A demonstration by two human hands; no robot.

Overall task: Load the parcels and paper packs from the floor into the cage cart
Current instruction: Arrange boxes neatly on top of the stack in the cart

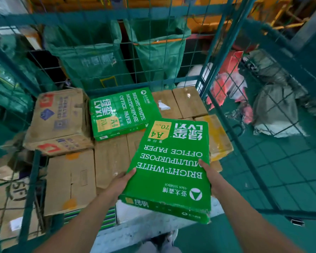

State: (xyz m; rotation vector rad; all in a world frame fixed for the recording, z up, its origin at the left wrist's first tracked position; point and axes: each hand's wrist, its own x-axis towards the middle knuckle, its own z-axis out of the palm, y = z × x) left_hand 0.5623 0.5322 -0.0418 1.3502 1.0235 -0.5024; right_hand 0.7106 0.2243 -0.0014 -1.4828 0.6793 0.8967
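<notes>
Placement is in hand: a green A4 paper pack (169, 167) is gripped at both sides by the left hand (121, 181) and right hand (209, 175) over the cage cart (224, 57); lowering onto the cardboard boxes (109, 161) beside the other paper pack (120, 114) seems called for next.

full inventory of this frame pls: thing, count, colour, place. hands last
Held green paper pack: 1, green with white print, carried over the cart's front edge.
Second green paper pack: 1, green, lying on the boxes mid-cart.
Worn printed cardboard box: 1, brown with red and blue marks, cart's left, on top.
Plain cardboard boxes: several, brown, cart's floor layer.
Teal wire cage cart: 1, teal, around the load.
Green fabric sacks: 2, green, behind the back mesh.
Grey and red parcels: several, outside on the right.
Left hand: grips the held pack's left edge.
Right hand: grips its right edge.
</notes>
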